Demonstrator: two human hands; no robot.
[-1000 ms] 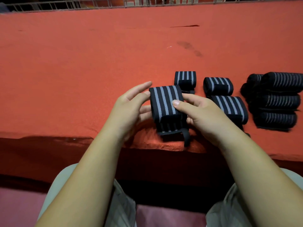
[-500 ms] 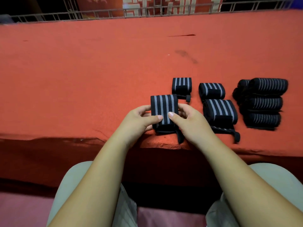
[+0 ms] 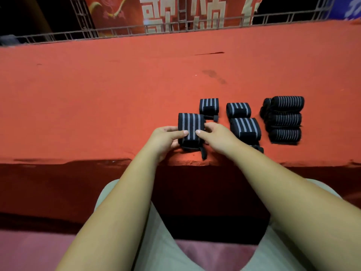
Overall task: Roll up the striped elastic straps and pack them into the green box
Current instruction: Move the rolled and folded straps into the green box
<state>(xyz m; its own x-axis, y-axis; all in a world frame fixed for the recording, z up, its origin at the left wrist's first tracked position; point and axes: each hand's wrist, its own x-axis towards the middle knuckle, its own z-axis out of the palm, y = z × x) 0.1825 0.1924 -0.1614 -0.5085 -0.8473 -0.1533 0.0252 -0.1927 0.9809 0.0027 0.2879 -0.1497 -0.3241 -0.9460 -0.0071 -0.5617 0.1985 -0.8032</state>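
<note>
A person holds 1 rolled striped strap point(image 3: 190, 124) at the near edge of the desk point(image 3: 97, 104), which has a red cloth on it. The left grip point(image 3: 163, 138) is closed on the left side of this roll, with the thumb on top. The right grip point(image 3: 216, 135) is closed on the right side, thumb on top too. The roll is black with grey stripes and touches the cloth. A short black tail point(image 3: 203, 153) hangs out from under it, toward the person.

Just behind this roll, a bit to the right, sits a smaller roll point(image 3: 209, 107). Further right of the held roll are 2 more rolls, a far one point(image 3: 238, 110) and a bigger near one point(image 3: 245, 128). Right of those, well apart from the held roll, 3 rolls with thin stripes point(image 3: 285, 120) lie pressed together.

Far behind the held roll, past the desk, runs a metal rail point(image 3: 117, 32).
</note>
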